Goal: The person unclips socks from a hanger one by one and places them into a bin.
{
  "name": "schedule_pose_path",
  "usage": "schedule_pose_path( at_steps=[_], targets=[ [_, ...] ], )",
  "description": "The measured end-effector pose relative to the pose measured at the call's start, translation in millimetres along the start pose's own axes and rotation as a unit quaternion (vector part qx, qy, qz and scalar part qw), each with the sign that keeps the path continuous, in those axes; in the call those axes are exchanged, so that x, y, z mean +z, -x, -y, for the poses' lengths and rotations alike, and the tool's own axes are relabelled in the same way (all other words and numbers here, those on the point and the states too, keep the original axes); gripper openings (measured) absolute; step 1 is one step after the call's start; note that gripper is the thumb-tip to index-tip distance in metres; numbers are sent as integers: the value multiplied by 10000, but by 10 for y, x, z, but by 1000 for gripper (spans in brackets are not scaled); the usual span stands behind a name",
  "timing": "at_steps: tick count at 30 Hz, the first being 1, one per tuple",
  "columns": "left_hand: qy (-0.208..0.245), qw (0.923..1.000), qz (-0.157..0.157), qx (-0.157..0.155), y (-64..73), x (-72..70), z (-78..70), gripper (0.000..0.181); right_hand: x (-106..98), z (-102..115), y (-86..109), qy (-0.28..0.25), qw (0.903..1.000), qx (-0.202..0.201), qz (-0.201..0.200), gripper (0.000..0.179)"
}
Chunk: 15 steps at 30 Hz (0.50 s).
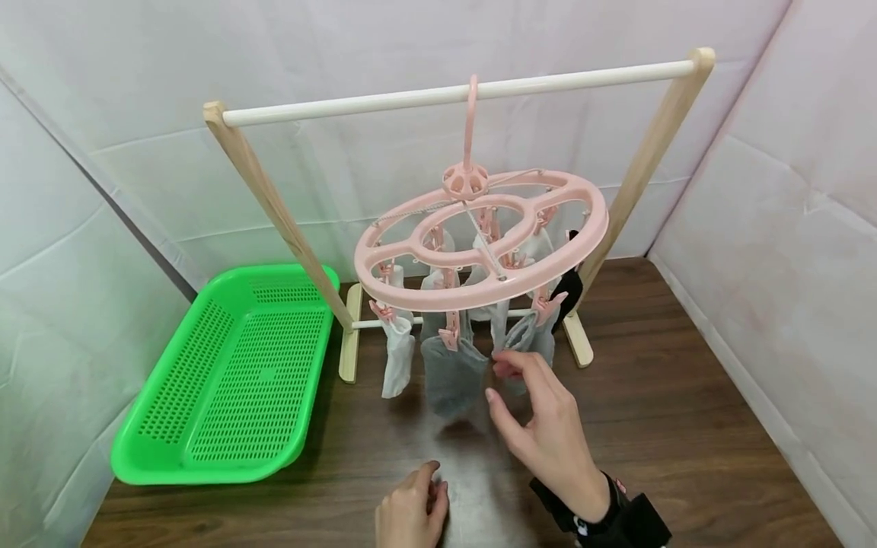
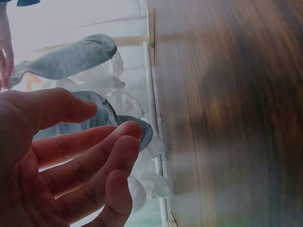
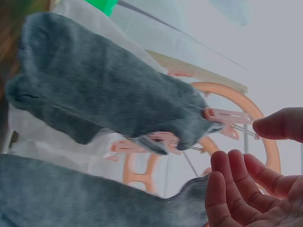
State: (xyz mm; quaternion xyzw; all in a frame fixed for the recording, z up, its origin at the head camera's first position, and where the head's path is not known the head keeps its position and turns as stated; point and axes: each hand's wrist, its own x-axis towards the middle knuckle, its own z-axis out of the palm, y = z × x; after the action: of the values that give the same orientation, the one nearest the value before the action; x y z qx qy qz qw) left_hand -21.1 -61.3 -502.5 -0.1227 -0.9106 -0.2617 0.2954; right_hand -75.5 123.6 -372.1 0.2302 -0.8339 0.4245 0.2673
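Above the surface (image 1: 685, 426), toward its back edge, grey socks (image 1: 454, 380) are hung by pegs (image 1: 449, 340) from a pink hanger (image 1: 438, 299), seemingly to dry, while left grip (image 1: 411, 506) and right grip (image 1: 551, 434) are relaxed, empty.

Left hand (image 1: 411, 508) bare; right hand (image 1: 551, 430) bare, black wrist strap (image 1: 614, 506), 1 white mark (image 1: 581, 527), 1 reddish mark (image 1: 620, 485), squarish black block (image 1: 647, 521).

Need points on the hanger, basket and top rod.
Hanger (image 1: 466, 183): head view, on its ball-shaped hub.
Basket (image 1: 253, 380): head view, on its bare slotted floor.
Top rod (image 1: 438, 97): head view, near mid-length.
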Motion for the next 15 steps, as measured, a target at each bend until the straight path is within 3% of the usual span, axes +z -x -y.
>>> schedule_pose_path(
  at_steps=[11,15],
  targets=[
    [-28,9993,-4,-370,-21,-21,32,20,56,80,-279,-517,9964,-500,-457,48],
    [-49,9993,-169,-318,-29,1,34,21,59,101,-340,-794,9948,-425,-468,48]
  ],
)
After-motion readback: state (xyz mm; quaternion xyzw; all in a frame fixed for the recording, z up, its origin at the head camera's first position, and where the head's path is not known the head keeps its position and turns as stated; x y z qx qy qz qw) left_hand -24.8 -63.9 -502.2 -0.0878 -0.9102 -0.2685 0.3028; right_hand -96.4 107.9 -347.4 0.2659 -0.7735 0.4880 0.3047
